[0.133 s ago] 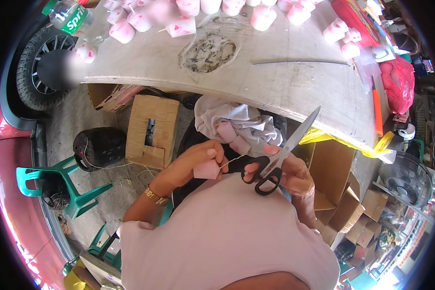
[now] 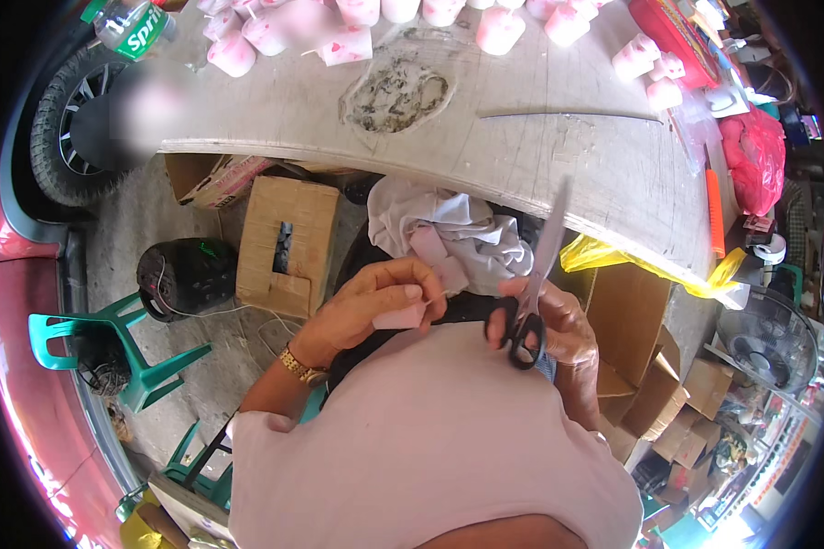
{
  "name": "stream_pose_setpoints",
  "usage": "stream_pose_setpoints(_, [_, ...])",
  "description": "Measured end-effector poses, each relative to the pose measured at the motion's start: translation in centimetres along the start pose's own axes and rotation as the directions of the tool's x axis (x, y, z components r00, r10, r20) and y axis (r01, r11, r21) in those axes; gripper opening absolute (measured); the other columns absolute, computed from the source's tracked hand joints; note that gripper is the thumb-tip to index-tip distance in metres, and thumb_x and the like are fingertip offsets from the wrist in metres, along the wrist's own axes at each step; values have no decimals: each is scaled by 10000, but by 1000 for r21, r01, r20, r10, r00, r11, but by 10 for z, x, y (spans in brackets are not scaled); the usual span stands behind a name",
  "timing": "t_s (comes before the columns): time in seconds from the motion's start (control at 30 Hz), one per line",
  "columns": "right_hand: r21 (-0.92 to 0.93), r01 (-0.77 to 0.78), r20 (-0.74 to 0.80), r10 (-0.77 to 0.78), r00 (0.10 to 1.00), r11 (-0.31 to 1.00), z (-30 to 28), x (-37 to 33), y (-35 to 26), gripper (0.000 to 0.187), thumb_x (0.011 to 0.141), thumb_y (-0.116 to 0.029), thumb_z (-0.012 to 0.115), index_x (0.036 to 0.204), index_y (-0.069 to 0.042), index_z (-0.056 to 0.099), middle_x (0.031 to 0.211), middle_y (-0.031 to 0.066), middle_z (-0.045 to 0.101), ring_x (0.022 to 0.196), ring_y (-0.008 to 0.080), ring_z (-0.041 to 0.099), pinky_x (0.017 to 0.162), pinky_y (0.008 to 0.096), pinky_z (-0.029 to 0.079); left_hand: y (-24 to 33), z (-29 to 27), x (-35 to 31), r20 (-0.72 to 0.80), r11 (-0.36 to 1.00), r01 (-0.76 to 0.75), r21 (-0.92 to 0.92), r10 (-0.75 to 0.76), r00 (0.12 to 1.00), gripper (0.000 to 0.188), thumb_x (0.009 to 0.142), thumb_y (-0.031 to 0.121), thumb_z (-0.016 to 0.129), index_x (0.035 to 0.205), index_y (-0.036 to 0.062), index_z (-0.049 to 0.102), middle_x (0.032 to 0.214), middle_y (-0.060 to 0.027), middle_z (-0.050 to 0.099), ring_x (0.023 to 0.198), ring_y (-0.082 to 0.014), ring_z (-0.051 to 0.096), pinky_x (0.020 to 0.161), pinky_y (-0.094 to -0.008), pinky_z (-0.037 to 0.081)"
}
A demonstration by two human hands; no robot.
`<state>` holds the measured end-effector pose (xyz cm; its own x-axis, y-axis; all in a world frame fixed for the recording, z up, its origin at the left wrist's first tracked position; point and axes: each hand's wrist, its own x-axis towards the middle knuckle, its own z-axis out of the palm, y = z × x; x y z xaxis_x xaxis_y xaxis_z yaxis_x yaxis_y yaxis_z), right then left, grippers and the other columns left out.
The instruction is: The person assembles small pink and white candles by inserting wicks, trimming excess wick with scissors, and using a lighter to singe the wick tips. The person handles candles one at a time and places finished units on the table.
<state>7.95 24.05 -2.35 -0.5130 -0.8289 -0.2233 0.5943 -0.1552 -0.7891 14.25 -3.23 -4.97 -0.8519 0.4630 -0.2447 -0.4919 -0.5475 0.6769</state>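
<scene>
Head view. I saw the left hand [image 2: 375, 297] closed in a pinch on a small pink piece [image 2: 401, 317] held over the lap, below the edge of the worn table [image 2: 540, 156]. The right hand [image 2: 558, 329] gripped black-handled scissors [image 2: 533, 293], fingers through the loops, blades raised and blurred; their opening I could not tell. Crumpled white cloth [image 2: 449, 229] lay just beyond both hands.
</scene>
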Motion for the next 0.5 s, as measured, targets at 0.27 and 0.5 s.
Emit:
stream_pose_setpoints(0.27, [-518, -82, 25, 112, 993, 852, -36, -9, 2, 672, 691, -352, 856, 1221, -6, 629, 826, 66, 647, 687, 102, 573, 591, 253, 432, 10, 0, 30, -9, 973, -208, -103, 209, 978, 509, 930, 250, 530, 1329, -64, 504, 1275, -200, 559, 778, -162, 588, 911, -379, 502])
stream_pose_setpoints(0.5, [-570, -166, -71, 152, 986, 805, -33, -15, 7, 696, 674, -434, 855, 1186, -8, 652, 741, 64, 647, 645, 111, 581, 578, 268, 446, 6, -1, 36, -12, 966, -154, -208, 155, 988, 590, 901, 245, 530, 1382, -80, 421, 1342, -247, 498, 718, -165, 591, 955, -461, 505])
